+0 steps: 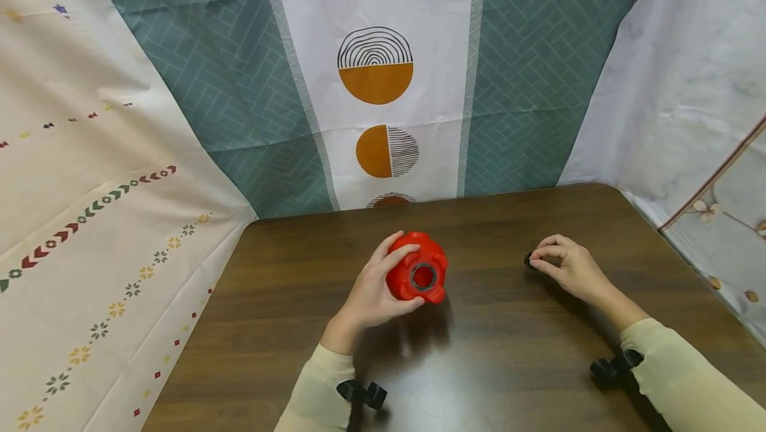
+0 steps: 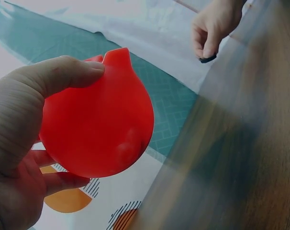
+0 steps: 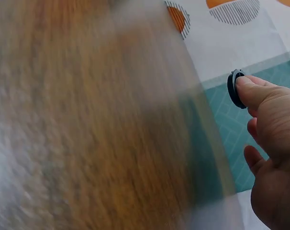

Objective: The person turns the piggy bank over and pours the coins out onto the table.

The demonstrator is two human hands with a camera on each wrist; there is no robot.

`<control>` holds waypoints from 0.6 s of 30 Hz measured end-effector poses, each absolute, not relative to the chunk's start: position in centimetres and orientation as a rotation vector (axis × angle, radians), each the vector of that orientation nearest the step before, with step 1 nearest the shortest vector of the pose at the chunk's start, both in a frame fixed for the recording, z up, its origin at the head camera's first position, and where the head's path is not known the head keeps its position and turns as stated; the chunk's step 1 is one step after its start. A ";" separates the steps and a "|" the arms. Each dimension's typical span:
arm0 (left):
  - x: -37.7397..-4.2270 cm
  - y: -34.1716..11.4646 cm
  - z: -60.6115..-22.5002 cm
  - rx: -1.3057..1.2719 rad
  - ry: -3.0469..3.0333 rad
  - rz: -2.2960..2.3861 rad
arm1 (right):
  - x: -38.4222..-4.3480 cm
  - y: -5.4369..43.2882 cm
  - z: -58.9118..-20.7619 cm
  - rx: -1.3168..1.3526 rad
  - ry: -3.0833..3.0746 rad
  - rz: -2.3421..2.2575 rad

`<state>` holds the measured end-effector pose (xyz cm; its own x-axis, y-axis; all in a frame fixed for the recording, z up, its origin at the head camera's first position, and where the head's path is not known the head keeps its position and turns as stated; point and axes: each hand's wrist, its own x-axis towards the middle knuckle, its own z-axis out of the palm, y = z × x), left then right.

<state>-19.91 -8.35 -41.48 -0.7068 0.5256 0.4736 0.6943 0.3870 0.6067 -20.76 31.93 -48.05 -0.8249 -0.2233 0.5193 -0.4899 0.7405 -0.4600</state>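
My left hand grips a red, rounded, hollow object from its left side, thumb and fingers spread around it. Stubby knobs ring a round hole with a dark rim, which faces up toward the head camera. In the left wrist view, the smooth red body shows a short pointed projection at the top. Well to the right, my right hand pinches a small black round cap between thumb and fingertips. The cap is held apart from the red object; fingers partly cover it.
Both hands are over a dark brown wooden table. A patterned cloth hangs along its far edge, with other cloths at the left and right. Black wrist mounts sit on both forearms.
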 end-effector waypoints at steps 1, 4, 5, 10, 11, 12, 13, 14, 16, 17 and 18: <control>-19.9 -8.3 -41.5 -1.090 -2.439 -1.219 | -20.8 32.0 -48.1 0.536 -2.513 0.840; -19.9 -8.3 -41.5 -1.096 -2.435 -1.221 | -21.1 32.3 -48.5 0.511 -2.532 0.880; -19.9 -8.3 -41.5 -1.099 -2.433 -1.222 | -21.2 32.4 -48.7 0.504 -2.538 0.894; -20.0 -8.2 -41.5 -1.111 -2.423 -1.221 | -21.6 32.6 -49.5 0.492 -2.550 0.962; -20.0 -8.2 -41.5 -1.111 -2.423 -1.221 | -21.7 32.6 -49.5 0.493 -2.552 0.965; -20.0 -8.2 -41.5 -1.110 -2.425 -1.220 | -21.8 32.5 -49.6 0.495 -2.552 0.975; -20.0 -8.2 -41.5 -1.110 -2.425 -1.222 | -21.8 32.5 -49.7 0.500 -2.551 0.980; -20.0 -8.2 -41.6 -1.109 -2.427 -1.221 | -21.9 32.4 -49.8 0.503 -2.550 0.983; -20.0 -8.2 -41.6 -1.107 -2.431 -1.224 | -22.1 32.3 -49.9 0.512 -2.545 0.988; -20.0 -8.2 -41.6 -1.107 -2.433 -1.223 | -22.2 32.3 -50.0 0.519 -2.545 0.989; -20.0 -8.2 -41.6 -1.107 -2.434 -1.223 | -22.3 32.3 -50.0 0.522 -2.546 0.996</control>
